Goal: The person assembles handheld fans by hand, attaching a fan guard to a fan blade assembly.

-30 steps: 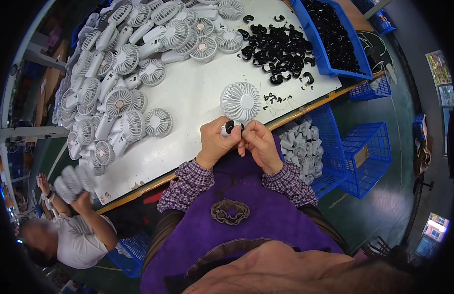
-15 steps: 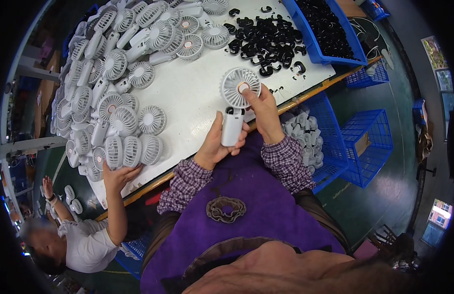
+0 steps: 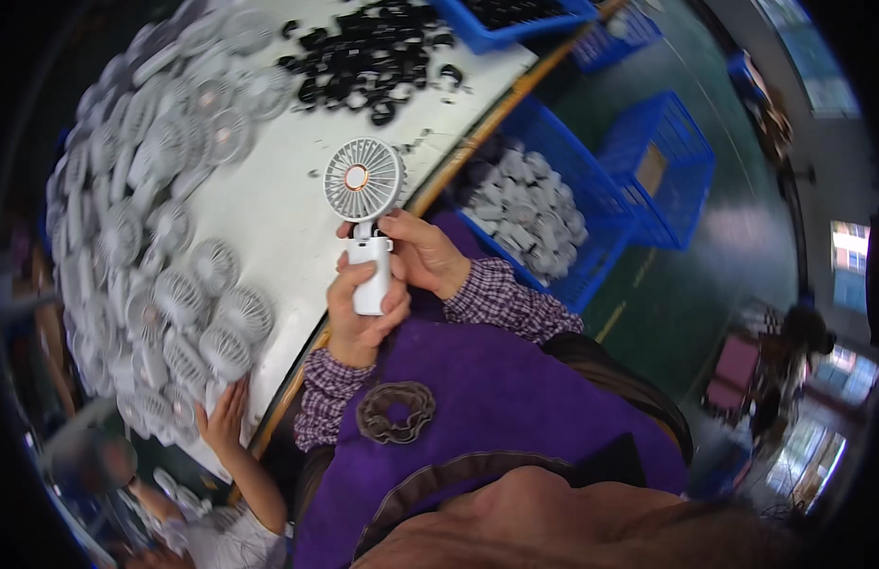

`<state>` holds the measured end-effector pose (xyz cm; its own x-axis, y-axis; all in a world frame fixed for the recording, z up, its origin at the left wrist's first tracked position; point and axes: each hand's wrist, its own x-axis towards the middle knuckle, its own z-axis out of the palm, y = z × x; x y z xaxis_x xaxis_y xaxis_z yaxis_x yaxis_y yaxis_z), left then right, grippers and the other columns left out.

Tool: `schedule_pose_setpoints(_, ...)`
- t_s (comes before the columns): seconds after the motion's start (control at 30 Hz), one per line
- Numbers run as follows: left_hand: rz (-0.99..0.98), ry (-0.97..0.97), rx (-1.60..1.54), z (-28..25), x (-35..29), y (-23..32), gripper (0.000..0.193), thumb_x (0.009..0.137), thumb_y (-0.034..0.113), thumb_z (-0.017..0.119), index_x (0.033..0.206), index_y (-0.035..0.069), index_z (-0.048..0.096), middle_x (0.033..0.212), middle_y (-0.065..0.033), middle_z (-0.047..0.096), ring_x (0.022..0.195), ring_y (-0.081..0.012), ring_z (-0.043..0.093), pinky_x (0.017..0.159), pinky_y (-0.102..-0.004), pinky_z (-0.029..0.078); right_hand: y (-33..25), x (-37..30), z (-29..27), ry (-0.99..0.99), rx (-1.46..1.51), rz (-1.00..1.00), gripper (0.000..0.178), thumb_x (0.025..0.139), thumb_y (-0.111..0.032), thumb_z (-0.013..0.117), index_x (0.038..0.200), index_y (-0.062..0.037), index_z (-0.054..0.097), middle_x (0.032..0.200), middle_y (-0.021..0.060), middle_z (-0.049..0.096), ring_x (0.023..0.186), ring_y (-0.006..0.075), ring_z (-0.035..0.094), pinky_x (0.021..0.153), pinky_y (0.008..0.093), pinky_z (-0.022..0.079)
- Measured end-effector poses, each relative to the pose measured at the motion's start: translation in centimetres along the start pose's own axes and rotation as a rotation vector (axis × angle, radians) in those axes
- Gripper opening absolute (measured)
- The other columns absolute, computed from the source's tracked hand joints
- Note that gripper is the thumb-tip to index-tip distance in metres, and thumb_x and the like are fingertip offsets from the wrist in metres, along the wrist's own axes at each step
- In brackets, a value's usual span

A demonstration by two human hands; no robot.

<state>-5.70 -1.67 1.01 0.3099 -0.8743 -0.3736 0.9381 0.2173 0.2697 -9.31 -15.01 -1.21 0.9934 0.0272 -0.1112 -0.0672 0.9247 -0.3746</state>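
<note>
A white hand-held fan stands upright in front of me, its round grille above and its handle below. My left hand is wrapped round the handle, with the thumb across its front. At the neck, where head and handle meet, my right hand has its fingers and thumb closed. Something dark shows at that joint, partly hidden by the fingers. Many loose black clips lie on the white table beyond the fan.
A big heap of white fans covers the table's left side. Another person's hand touches its near end. A blue tray with black parts stands far off. Right of the table, a blue crate holds white pieces, beside another blue crate.
My right hand has moved from the fan's grille down to its neck. The grille now faces me squarely above the handle. My view has turned, and the other person's hand lies flatter by the heap.
</note>
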Motion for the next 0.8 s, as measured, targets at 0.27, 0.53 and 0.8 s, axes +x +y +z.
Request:
schedule_pose_setpoints(0.27, -0.137, 0.17, 0.585, -4.0, -3.3, -0.3, 0.026, 0.094, 0.02, 0.053, 0.109, -0.002, 0.057, 0.08, -0.0076, 0.064, 0.057, -0.0071, 0.059, 0.042, -0.0149, 0.039, -4.7, -11.4, -16.9, 0.743, -0.252, -0.351, 0.04, 0.094, -0.036, 0.045, 0.11, -0.0006, 0.056, 0.095, 0.0123, 0.063, 0.08, 0.0221, 0.064, 0.071, 0.0362, 0.054)
schedule_pose_setpoints(0.53, 0.027, 0.607, 0.824, -8.4, -16.7, 1.6, 0.02, 0.092, 0.021, 0.057, 0.096, 0.003, 0.065, 0.077, -0.0049, 0.066, 0.054, -0.0082, 0.059, 0.043, -0.0178, 0.04, -4.3, -26.3, -43.6, 1.744, -0.076, -0.073, 0.041, 0.09, -0.026, 0.057, 0.123, -0.0025, 0.052, 0.115, 0.0161, 0.057, 0.097, 0.0316, 0.058, 0.076, 0.0416, 0.053)
schedule_pose_setpoints(0.8, 0.616, 1.697, 2.035, -10.0, -24.9, 4.4, 0.05, 0.068, 0.013, 0.07, 0.114, 0.007, 0.053, 0.115, -0.0131, 0.052, 0.109, -0.0318, 0.047, 0.09, -0.0423, 0.038, -6.3, -8.4, -23.7, 1.008, -0.81, -0.057, 0.037, 0.09, -0.024, 0.058, 0.118, -0.0007, 0.056, 0.108, 0.0127, 0.061, 0.094, 0.0215, 0.06, 0.076, 0.0288, 0.049)
